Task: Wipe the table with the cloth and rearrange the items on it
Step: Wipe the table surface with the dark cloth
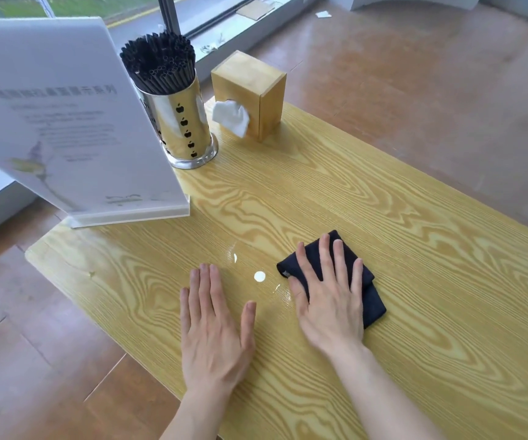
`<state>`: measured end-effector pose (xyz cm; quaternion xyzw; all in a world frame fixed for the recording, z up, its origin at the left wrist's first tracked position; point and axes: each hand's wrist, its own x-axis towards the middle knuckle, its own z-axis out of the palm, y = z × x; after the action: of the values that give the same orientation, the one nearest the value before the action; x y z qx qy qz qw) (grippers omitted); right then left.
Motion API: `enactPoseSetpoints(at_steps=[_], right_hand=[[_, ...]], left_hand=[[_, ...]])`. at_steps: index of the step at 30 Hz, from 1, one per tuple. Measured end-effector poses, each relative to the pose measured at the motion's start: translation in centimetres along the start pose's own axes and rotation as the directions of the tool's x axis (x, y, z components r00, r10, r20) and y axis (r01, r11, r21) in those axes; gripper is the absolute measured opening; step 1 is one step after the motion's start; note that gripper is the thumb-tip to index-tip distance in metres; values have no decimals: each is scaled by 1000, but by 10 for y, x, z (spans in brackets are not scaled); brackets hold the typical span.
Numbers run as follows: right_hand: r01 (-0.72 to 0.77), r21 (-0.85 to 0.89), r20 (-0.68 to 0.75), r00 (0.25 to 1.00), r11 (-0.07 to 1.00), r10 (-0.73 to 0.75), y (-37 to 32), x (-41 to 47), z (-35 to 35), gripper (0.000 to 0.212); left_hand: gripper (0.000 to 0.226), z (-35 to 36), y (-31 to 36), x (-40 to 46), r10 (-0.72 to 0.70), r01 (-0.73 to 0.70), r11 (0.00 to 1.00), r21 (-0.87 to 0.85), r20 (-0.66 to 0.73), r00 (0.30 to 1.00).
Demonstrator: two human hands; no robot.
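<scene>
A folded dark navy cloth [372,300] lies on the yellow wood-grain table [430,249]. My right hand [329,296] lies flat on top of the cloth, fingers spread. My left hand [215,325] rests flat on the bare tabletop to the left of it, holding nothing. Between the hands small wet spots [259,276] glisten. At the far left end stand a white acrylic sign stand [66,122], a shiny metal holder [183,122] full of black straws, and a wooden tissue box [253,90] with a white tissue sticking out.
The table's left corner [34,252] and near edge drop to a brown tiled floor [34,344]. A window [129,7] runs behind the items. The table's right half holds nothing.
</scene>
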<state>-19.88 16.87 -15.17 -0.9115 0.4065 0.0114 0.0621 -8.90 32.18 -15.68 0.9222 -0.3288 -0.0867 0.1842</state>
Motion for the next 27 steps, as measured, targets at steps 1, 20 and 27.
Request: enactPoseSetpoints(at_steps=[1,20,27], right_hand=[[11,-6,5,1000,1000,-11,-1,-8,-1,61],[99,184,-7,995,978,-99,0,-32,4,58],[19,515,14,999,857,-30,-33,63,-5,61]], left_hand=[[80,0,0,0,4,-4,1000,-3,1,1000],[76,-2,0,-1,15,-15,999,-45,-4,1000],[79,2,-2,2,30,-30,999,-34,1,1000]])
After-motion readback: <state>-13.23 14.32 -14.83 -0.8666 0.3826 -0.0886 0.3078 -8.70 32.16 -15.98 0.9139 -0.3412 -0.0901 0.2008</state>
